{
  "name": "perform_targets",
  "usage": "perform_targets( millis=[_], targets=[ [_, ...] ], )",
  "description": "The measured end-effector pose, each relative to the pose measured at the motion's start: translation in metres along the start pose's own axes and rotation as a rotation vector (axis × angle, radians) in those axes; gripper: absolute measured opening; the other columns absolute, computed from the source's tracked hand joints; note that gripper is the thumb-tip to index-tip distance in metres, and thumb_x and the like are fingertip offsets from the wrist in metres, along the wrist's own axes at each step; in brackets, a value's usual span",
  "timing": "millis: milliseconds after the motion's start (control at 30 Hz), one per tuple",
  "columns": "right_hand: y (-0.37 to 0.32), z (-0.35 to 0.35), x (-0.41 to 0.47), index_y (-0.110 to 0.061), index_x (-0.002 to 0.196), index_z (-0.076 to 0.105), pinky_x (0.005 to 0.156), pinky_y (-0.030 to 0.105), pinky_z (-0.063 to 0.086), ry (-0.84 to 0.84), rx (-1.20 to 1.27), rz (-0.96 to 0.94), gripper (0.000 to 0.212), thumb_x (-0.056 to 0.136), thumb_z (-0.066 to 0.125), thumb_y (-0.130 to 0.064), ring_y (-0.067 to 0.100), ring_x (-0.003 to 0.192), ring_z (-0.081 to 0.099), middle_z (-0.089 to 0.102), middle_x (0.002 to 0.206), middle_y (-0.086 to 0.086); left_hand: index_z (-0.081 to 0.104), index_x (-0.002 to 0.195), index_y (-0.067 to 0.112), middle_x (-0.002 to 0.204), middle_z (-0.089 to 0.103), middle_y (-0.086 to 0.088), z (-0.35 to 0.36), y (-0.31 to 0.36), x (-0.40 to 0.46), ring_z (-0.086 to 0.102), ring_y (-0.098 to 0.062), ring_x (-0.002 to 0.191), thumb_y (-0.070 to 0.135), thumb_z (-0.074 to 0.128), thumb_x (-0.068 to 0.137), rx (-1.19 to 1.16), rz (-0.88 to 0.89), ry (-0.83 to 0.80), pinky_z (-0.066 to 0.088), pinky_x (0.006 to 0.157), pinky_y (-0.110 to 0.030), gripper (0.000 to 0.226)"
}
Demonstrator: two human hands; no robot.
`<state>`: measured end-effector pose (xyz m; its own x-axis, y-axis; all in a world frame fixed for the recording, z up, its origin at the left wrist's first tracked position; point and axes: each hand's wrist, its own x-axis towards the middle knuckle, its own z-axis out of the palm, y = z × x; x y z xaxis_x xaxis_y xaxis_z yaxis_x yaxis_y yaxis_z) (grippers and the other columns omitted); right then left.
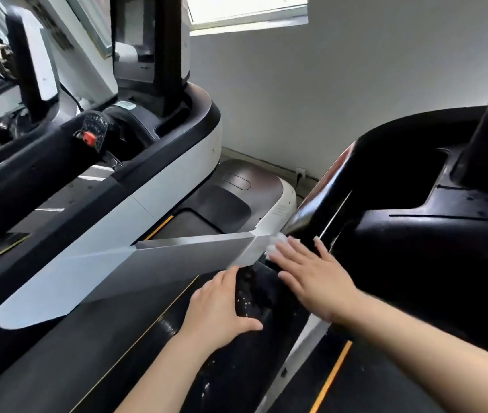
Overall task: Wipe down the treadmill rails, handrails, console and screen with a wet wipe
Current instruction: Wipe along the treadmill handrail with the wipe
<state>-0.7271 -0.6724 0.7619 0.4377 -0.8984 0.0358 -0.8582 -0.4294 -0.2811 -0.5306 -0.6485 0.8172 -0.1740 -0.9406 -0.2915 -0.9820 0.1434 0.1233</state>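
White wet wipe (275,244), crumpled, sits just right of centre in the frame, pressed under the fingertips of the right hand (308,272) against the glossy black treadmill handrail (320,210). That handrail runs from the lower middle up toward the right, where it meets the black console housing (433,210). The right hand's fingers lie straight and spread, flat on the wipe rather than curled round it. The left hand (222,305) rests below it, its grip loose, thumb and fingers draped over a wet, droplet-speckled part of the same rail. A grey metal side brace (153,263) crosses the frame's middle.

To do this pass well, I judge the flat palm should keep even pressure, slide along the rail's length, then wrap round to reach its underside.
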Motion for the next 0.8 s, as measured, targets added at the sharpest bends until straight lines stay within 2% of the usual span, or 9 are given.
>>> perform_targets(
  millis=[67,133,200,333,400,500,600,733,800],
  targets=[
    [0.046,-0.009,0.027,-0.034,0.149,0.016,0.115,0.044,-0.005,0.031,-0.025,0.214,0.055,0.097,0.005,-0.050,0.012,0.146,0.000,0.001,0.160,-0.009,0.009,0.149,0.022,0.154,0.020,0.007,0.002,-0.002,-0.006,0.023,-0.013,0.140,0.059,0.069,0.072,-0.016,-0.019,-0.016,0.019,0.111,-0.030,0.105],
    [0.063,-0.020,0.044,-0.030,0.145,0.023,0.115,0.048,0.000,0.053,-0.024,0.345,0.046,0.101,0.020,-0.041,0.015,0.146,0.001,0.003,0.160,-0.007,0.011,0.149,0.021,0.154,0.019,0.006,0.004,-0.003,-0.009,0.022,-0.013,0.140,0.060,0.068,0.072,-0.018,-0.034,-0.017,0.019,0.112,-0.030,0.103],
    [0.045,-0.021,0.047,-0.028,0.143,0.028,0.115,0.047,-0.001,0.035,-0.030,0.268,0.044,0.101,0.021,-0.039,0.015,0.146,0.002,0.009,0.159,-0.007,0.015,0.148,0.022,0.153,0.023,0.006,0.007,-0.003,-0.011,0.024,-0.013,0.139,0.060,0.066,0.073,-0.016,-0.045,-0.013,0.020,0.111,-0.030,0.099],
    [-0.027,-0.012,0.015,-0.029,0.144,0.032,0.115,0.041,-0.007,-0.047,0.058,-0.143,0.046,0.101,0.019,-0.042,0.007,0.145,0.002,0.020,0.156,-0.012,0.022,0.146,0.027,0.147,0.033,0.009,0.010,-0.003,-0.013,0.032,-0.012,0.135,0.059,0.065,0.075,-0.032,-0.053,0.017,0.024,0.108,-0.029,0.090],
    [-0.023,-0.016,0.011,-0.032,0.145,0.030,0.115,0.041,-0.010,-0.067,0.015,-0.215,0.047,0.101,0.018,-0.044,0.005,0.145,0.004,0.019,0.155,-0.016,0.022,0.146,0.028,0.147,0.033,0.010,0.011,-0.003,-0.013,0.033,-0.013,0.134,0.058,0.067,0.074,-0.054,-0.064,0.020,0.026,0.107,-0.029,0.090],
    [0.025,-0.024,0.041,-0.035,0.143,0.032,0.116,0.047,-0.005,-0.080,-0.092,0.021,0.043,0.102,0.019,-0.043,0.006,0.145,0.009,0.021,0.155,-0.015,0.023,0.146,0.027,0.147,0.034,0.009,0.012,-0.002,-0.012,0.034,-0.015,0.133,0.055,0.069,0.074,-0.090,-0.079,0.007,0.028,0.106,-0.030,0.090],
    [0.052,-0.026,0.064,-0.028,0.137,0.037,0.114,0.050,0.000,-0.043,-0.118,0.271,0.042,0.101,0.021,-0.041,0.013,0.145,0.010,0.024,0.154,-0.009,0.025,0.145,0.026,0.145,0.036,0.008,0.012,-0.001,-0.011,0.036,-0.017,0.131,0.053,0.071,0.073,-0.101,-0.099,0.003,0.030,0.105,-0.031,0.090],
    [-0.016,-0.003,0.043,-0.023,0.132,0.047,0.112,0.048,0.009,-0.021,-0.105,-0.018,0.050,0.098,0.016,-0.043,0.016,0.140,0.024,0.040,0.145,-0.005,0.024,0.144,0.023,0.141,0.042,0.008,0.013,0.000,-0.011,0.039,-0.017,0.129,0.052,0.075,0.070,-0.122,-0.133,0.026,0.032,0.103,-0.031,0.095],
    [-0.050,0.012,0.009,-0.021,0.129,0.056,0.109,0.052,0.025,0.014,-0.098,-0.138,0.057,0.095,0.016,-0.045,0.019,0.135,0.039,0.049,0.141,-0.001,0.024,0.142,0.021,0.139,0.045,0.008,0.015,0.000,-0.011,0.041,-0.016,0.127,0.051,0.074,0.069,-0.137,-0.135,0.048,0.034,0.101,-0.030,0.094]
  ],
)
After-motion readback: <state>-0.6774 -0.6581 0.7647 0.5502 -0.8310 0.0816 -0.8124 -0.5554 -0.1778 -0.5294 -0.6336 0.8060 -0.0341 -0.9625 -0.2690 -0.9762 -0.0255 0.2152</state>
